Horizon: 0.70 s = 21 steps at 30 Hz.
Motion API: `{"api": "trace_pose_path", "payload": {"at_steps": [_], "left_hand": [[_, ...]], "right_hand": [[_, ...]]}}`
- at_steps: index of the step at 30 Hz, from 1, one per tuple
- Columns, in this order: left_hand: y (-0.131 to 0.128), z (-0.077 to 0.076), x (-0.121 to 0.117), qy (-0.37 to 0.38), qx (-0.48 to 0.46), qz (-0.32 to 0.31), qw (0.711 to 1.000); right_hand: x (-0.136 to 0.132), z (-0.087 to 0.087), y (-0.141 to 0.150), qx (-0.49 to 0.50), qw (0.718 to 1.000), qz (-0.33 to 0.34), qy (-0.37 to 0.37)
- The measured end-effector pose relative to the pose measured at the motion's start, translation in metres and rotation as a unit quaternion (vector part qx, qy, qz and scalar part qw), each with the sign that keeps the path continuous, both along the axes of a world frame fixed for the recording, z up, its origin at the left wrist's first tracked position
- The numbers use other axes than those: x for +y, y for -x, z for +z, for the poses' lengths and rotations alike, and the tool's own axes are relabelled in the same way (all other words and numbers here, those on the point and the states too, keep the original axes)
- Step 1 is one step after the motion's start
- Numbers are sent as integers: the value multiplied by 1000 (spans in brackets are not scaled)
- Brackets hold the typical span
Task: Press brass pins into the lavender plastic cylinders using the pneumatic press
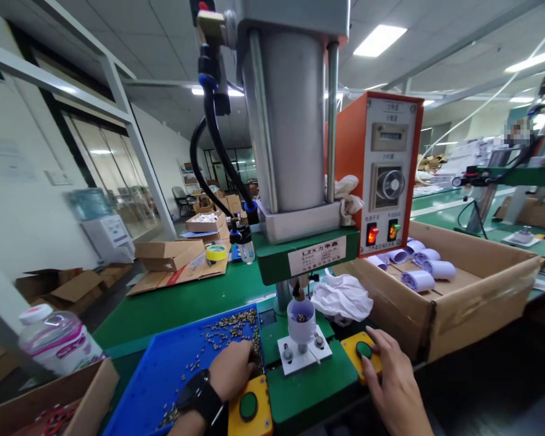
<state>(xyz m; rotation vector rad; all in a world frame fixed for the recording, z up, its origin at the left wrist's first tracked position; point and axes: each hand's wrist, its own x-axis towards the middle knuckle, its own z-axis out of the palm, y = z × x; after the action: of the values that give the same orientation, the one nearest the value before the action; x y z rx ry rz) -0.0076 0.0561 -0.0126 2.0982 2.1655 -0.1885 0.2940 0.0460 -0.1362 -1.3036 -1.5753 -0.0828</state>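
Left hand [232, 368] curls over metal parts [236, 324] in the blue tray [157, 363], grip hidden; my right hand [393, 370] lies open, thumb at a green button [364, 349]. Between them, the pale cup [302, 332] under the press [293, 121] looks light, stiff, best held by its outer wall. The label [318, 255] above reads "LZX".

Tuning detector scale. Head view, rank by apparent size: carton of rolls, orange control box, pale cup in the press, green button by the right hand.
1. Carton of rolls
2. Orange control box
3. Pale cup
4. Green button
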Motion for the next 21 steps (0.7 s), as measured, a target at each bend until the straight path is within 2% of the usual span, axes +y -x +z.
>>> {"api": "trace_pose_path", "payload": {"at_steps": [3, 6, 10, 11, 13, 16, 21], "left_hand": [[-1, -2, -1, -12, -7, -1, 1000], [-1, -5, -4, -29, -8, 3, 1000], [-1, -9, -7, -56, 8, 8, 998], [-1, -9, -8, -58, 11, 8, 998], [-2, -9, -10, -67, 10, 0, 998], [-4, -7, -14, -79, 2, -17, 997], [-7, -4, -15, -70, 17, -1, 997]], "right_hand": [[-1, 16, 10, 23, 999, 37, 10], [1, 46, 35, 95, 986, 136, 34], [11, 100, 76, 175, 930, 310, 95], [14, 112, 84, 202, 915, 332, 103], [17, 126, 96, 270, 897, 337, 91], [8, 123, 105, 323, 898, 296, 35], [-33, 78, 108, 282, 925, 254, -8]]}}
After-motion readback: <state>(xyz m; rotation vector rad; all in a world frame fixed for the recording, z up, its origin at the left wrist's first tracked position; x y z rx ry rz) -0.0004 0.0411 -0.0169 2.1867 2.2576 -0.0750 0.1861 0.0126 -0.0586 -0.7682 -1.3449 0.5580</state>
